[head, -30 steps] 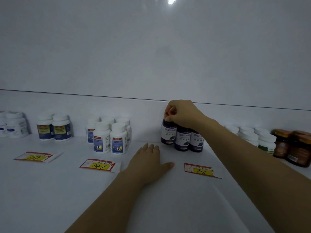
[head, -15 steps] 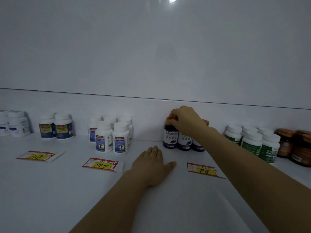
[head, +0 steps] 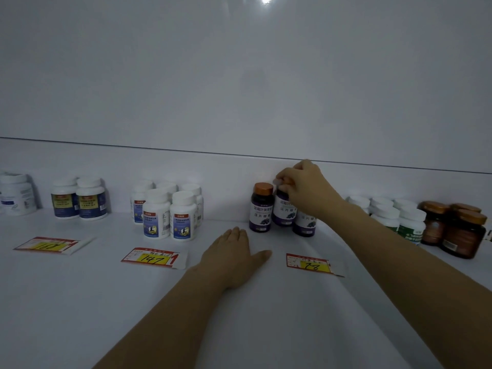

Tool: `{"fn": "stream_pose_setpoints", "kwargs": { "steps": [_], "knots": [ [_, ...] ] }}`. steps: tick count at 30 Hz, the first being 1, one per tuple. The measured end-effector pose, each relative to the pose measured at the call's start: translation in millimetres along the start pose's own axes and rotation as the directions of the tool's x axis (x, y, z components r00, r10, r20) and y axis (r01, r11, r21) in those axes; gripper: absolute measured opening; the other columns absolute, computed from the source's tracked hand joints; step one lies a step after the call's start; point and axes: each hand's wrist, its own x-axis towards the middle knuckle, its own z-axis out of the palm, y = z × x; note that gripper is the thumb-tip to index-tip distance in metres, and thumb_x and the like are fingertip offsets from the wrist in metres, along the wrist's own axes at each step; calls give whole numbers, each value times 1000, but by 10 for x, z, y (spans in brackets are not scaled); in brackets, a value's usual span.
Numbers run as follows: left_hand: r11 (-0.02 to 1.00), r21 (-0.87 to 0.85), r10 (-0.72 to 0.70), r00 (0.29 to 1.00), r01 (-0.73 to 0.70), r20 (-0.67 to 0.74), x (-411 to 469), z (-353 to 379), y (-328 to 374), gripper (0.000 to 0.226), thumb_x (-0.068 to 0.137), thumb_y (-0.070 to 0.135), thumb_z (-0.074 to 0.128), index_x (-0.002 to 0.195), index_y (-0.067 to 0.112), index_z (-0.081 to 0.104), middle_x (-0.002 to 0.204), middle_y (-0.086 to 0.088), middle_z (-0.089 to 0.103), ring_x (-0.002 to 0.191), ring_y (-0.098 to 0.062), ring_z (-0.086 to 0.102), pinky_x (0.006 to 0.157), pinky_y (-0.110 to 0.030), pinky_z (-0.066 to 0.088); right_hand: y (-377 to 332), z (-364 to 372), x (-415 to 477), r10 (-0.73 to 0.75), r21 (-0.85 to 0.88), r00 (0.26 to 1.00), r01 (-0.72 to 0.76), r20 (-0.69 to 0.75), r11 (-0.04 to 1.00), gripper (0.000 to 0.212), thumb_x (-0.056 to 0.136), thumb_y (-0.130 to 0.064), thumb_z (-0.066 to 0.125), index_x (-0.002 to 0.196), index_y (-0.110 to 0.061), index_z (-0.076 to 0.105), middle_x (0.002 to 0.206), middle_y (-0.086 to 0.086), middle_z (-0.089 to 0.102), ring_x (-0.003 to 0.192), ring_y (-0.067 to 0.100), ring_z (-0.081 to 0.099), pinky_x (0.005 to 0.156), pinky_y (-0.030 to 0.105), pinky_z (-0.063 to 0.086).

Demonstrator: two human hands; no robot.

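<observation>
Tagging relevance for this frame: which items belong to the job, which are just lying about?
In the job: right hand gripping the cap of the middle dark purple bottle; two matching purple bottles beside it; left hand, flat on the white shelf.
Lying about: white blue-labelled bottles; white green-labelled bottles; brown copper-lidded jars; red-and-yellow price tags.

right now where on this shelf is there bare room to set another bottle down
Bare: the back strip between the white bottles and the purple bottles, beyond the left hand; also the shelf front, nearer than the price tags. Crowded: rightwards, where the right hand grips a purple bottle beside green-label bottles and brown jars.
</observation>
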Motion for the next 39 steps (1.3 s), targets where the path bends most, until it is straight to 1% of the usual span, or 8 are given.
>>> {"fn": "stream_pose_setpoints", "kwargs": {
  "steps": [6, 11, 13, 16, 20, 30, 35, 39],
  "knots": [
    [898, -409, 71, 971, -162, -228, -62, -168, 163, 77, 82, 43, 67, 145, 22, 28, 147, 3, 39, 133, -13, 38, 101, -22, 31, -203, -487, -146, 22, 233, 999, -15, -24, 972, 33, 90, -34, 60, 121, -23, 59, 113, 2, 61, 99, 13, 55, 77, 18, 43],
    [802, -567, 101, 978, -188, -182, -31, -201, 223, 50, 74, 26, 78, 120, 19, 57, 117, -2, 66, 109, -18, 61, 99, -31, 45, -262, -398, -299, 108, 364, 994, -113, 33, 925, 32, 80, -46, 69, 98, -19, 65, 87, -10, 63, 74, -3, 54, 57, 11, 39],
    [774, -601, 129, 978, -202, -162, -32, -192, 209, 45, 72, 24, 79, 114, 20, 61, 111, -1, 69, 103, -15, 63, 98, -32, 47, -220, -296, -340, 159, 437, 987, -151, 18, 887, 29, 81, -47, 67, 91, -20, 66, 81, -11, 63, 74, -2, 56, 59, 12, 42],
    [696, -683, 166, 976, -219, -144, -38, -180, 161, 43, 72, 21, 79, 111, 22, 63, 96, 11, 69, 90, 0, 64, 80, -14, 49, -116, -189, -410, 186, 649, 980, -187, 71, 738, 29, 90, -42, 57, 93, -16, 69, 89, -2, 69, 86, 12, 64, 75, 23, 53],
    [638, -734, 194, 971, -234, -141, -26, -162, 142, 37, 72, 16, 79, 101, 30, 62, 85, 17, 69, 77, 10, 64, 63, -3, 46, -23, -141, -468, 175, 769, 976, -210, 129, 604, 17, 94, -28, 55, 95, -17, 69, 97, 4, 70, 93, 17, 66, 76, 22, 55],
    [662, -683, 204, 951, -309, -232, -34, -172, 216, 43, 67, 16, 83, 92, 33, 53, 91, 15, 65, 86, 0, 64, 77, -15, 51, -101, -127, -471, 220, 788, 967, -234, 128, 570, 28, 84, -40, 65, 101, -17, 62, 93, 4, 71, 89, 20, 68, 82, 33, 56],
    [588, -762, 292, 950, -270, -111, -123, -226, 279, 35, 73, 18, 78, 97, 33, 57, 94, 9, 70, 88, -4, 65, 71, -11, 49, -94, -167, -496, 169, 947, 965, -234, 199, 220, 22, 91, -22, 60, 110, -11, 61, 103, 7, 68, 96, 22, 65, 82, 33, 55],
    [562, -781, 277, 952, -273, -133, -162, -222, 318, 34, 70, 20, 80, 95, 32, 61, 94, 7, 71, 90, -7, 66, 79, -16, 51, -108, -194, -514, 56, 966, 972, -234, 229, 112, 33, 96, -19, 47, 123, -2, 57, 115, 11, 68, 107, 23, 64, 94, 37, 51]
  ]
}}
